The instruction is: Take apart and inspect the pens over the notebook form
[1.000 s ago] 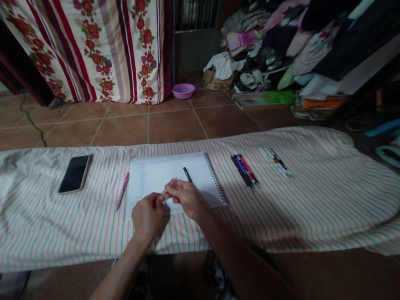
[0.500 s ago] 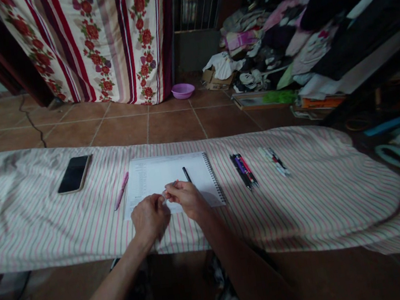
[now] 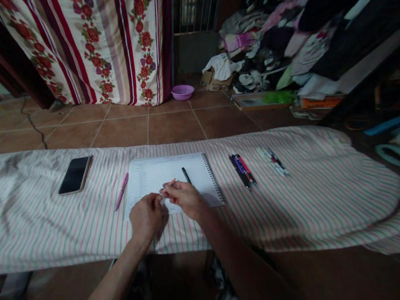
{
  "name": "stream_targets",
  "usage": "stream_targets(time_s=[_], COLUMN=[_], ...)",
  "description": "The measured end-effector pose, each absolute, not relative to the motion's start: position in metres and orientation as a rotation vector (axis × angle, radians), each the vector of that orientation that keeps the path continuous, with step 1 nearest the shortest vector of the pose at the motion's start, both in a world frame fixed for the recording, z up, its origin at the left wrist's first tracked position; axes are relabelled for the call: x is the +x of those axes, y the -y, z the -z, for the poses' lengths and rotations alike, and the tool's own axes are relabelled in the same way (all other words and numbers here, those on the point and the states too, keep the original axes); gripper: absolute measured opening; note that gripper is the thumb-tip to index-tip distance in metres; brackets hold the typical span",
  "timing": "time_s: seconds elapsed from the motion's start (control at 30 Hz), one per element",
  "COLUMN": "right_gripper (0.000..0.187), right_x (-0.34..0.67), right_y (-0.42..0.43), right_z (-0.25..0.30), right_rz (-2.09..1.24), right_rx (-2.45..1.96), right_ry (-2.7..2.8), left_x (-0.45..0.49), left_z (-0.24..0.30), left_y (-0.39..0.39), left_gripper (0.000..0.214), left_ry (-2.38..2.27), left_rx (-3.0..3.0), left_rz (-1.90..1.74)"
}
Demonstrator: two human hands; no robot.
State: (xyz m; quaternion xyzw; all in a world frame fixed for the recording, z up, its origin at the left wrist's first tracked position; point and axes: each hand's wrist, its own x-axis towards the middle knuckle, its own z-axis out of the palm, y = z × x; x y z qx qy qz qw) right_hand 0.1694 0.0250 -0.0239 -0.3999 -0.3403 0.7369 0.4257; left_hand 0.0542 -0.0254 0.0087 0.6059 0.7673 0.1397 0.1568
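Note:
My left hand [image 3: 146,215] and my right hand [image 3: 183,197] meet over the lower part of an open spiral notebook [image 3: 165,167]. Both are closed, with fingertips pinched close together. Whatever lies between the fingers is small and mostly hidden; I cannot make it out. A black pen [image 3: 186,175] lies on the page just beyond my right hand. To the left of the notebook rests a pink pen [image 3: 121,192], slanted on the striped cloth.
The striped cloth [image 3: 306,204] covers a long low surface. A phone [image 3: 75,175] lies at left. Right of the notebook are several dark and coloured pens [image 3: 242,170] and some white pens [image 3: 276,161]. Beyond stand a purple basin [image 3: 183,92], a floral curtain [image 3: 114,42] and piled clothes [image 3: 261,35].
Both hands have shifted very slightly left, still pinched together over the notebook. The pens, phone and notebook stay where they were.

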Motion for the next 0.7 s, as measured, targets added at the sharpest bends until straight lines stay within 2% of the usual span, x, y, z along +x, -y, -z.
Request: stream_targets(time_s=[0.4,0.7], right_gripper=[0.032,0.027], right_x=[0.169,0.173], right_y=[-0.023,-0.026], right_z=[0.025,0.024], right_rz=[-1.802,-1.853], right_rx=[-0.985,-0.911], right_ry=[0.854,0.858], left_x=[0.056,0.047], left_z=[-0.007,0.003], left_y=[0.027,0.019], left_gripper=[0.033,0.026], left_ry=[-2.213,-1.874], left_rx=[1.739,1.351], left_rz=[-0.34,-0.727])
